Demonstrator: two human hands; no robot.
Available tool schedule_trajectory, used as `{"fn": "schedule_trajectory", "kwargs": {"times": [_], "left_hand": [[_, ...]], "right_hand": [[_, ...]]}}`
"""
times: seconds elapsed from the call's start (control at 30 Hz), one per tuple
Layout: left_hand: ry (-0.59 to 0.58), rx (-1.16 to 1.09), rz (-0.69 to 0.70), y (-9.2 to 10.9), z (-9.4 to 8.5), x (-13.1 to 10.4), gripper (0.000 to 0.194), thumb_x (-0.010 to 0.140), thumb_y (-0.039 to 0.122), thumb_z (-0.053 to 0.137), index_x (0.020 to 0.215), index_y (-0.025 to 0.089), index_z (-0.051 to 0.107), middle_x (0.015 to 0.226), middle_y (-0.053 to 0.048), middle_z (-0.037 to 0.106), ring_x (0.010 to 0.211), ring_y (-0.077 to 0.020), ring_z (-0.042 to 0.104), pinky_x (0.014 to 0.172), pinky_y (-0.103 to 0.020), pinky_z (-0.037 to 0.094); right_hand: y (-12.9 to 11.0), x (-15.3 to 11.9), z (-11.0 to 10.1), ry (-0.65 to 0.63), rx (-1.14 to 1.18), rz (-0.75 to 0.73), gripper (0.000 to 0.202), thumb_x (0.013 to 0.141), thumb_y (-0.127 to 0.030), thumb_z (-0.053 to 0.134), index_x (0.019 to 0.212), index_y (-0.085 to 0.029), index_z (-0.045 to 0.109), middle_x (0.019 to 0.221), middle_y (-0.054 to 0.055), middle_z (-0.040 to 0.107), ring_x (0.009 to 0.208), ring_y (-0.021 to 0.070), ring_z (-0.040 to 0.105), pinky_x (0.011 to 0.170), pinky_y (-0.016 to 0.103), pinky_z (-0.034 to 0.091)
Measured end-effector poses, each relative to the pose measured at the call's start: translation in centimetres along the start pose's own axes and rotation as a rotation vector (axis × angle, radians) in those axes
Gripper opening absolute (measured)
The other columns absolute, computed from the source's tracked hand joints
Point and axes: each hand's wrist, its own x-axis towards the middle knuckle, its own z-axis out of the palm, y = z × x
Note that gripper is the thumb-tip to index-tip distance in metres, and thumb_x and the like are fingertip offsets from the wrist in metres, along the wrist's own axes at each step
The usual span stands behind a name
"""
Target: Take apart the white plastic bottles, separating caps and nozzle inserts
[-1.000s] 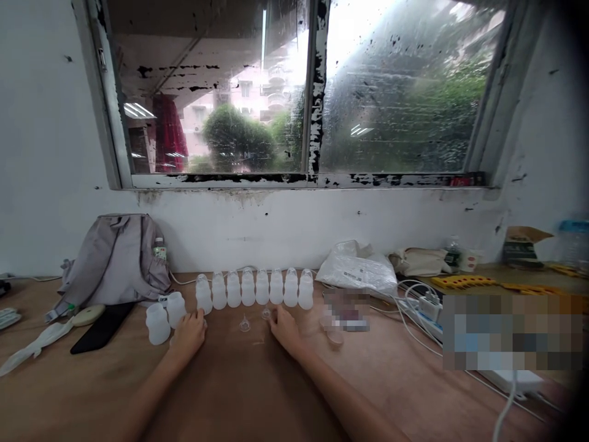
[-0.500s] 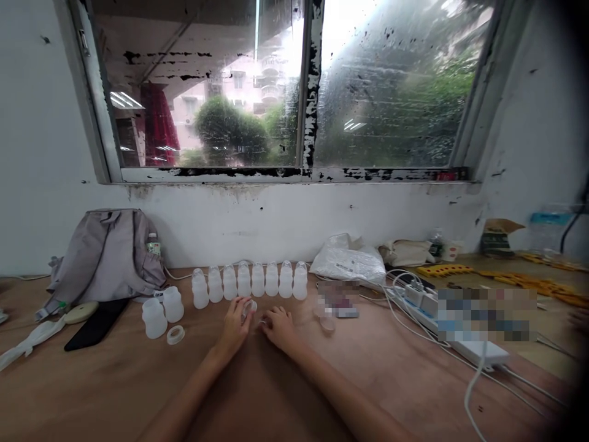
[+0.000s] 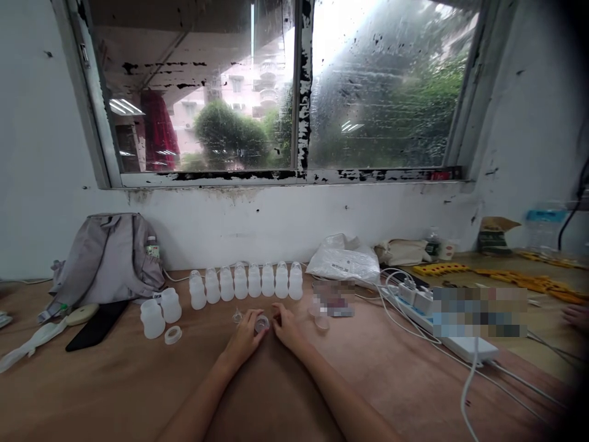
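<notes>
My left hand [image 3: 246, 336] is closed on a small clear plastic cap [image 3: 261, 324], its thumb and fingers around the rim. Just beyond those fingers lies a clear bottle teat [image 3: 237, 316]. My right hand [image 3: 286, 326] rests to the right of the cap, apart from it, fingers loosely bent and open, with nothing visible in them. Behind both hands stands a row of several frosted baby bottles [image 3: 240, 282] with clear tops. Two open bottle bodies [image 3: 153, 320] stand to the left, near a white screw ring [image 3: 173, 335].
A grey backpack [image 3: 110, 258] and a black phone-like slab [image 3: 96, 325] lie left. On the right are a round translucent disc [image 3: 321, 323], a plastic bag [image 3: 343, 261], and a white power strip [image 3: 464, 341] with trailing cables. Another person's hand [image 3: 576, 316] shows at the right edge.
My left hand has moved right and slightly down with the cap. My right hand has shifted slightly right, its fingers less pinched. The teat by my left hand now shows.
</notes>
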Motion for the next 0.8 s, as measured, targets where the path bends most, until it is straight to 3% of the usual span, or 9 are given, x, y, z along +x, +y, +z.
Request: {"fn": "schedule_trajectory", "kwargs": {"times": [0.43, 0.6, 0.8], "left_hand": [[-0.090, 0.043, -0.046, -1.0, 0.5, -0.2, 0.035, 0.077, 0.029, 0.051, 0.110, 0.016, 0.046, 0.104, -0.008, 0.054, 0.099, -0.0198, 0.050, 0.088, -0.036, 0.040], [-0.019, 0.061, -0.027, -0.2, 0.1, -0.2, 0.034, 0.079, 0.034, 0.048, 0.110, 0.017, 0.046, 0.105, -0.008, 0.054, 0.100, -0.0199, 0.049, 0.087, -0.036, 0.039], [0.002, 0.088, -0.069, 0.4, -0.5, 0.0, 0.020, 0.084, 0.027, 0.036, 0.083, 0.018, 0.054, 0.082, -0.006, 0.058, 0.082, -0.0200, 0.053, 0.075, -0.035, 0.041]], "right_hand": [[-0.8, -0.5, 0.3, -0.033, -0.115, -0.054, 0.034, 0.070, -0.008, 0.044, 0.104, -0.014, 0.049, 0.087, 0.007, 0.060, 0.085, 0.0190, 0.052, 0.076, 0.030, 0.038], [-0.6, -0.5, 0.4, -0.032, -0.103, -0.062, 0.034, 0.071, -0.007, 0.044, 0.103, -0.016, 0.049, 0.087, 0.007, 0.060, 0.084, 0.0188, 0.052, 0.075, 0.030, 0.038], [-1.4, -0.9, 0.0, -0.061, -0.082, -0.130, 0.045, 0.062, 0.000, 0.041, 0.103, -0.017, 0.049, 0.089, 0.005, 0.059, 0.086, 0.0176, 0.051, 0.077, 0.030, 0.037]]}}
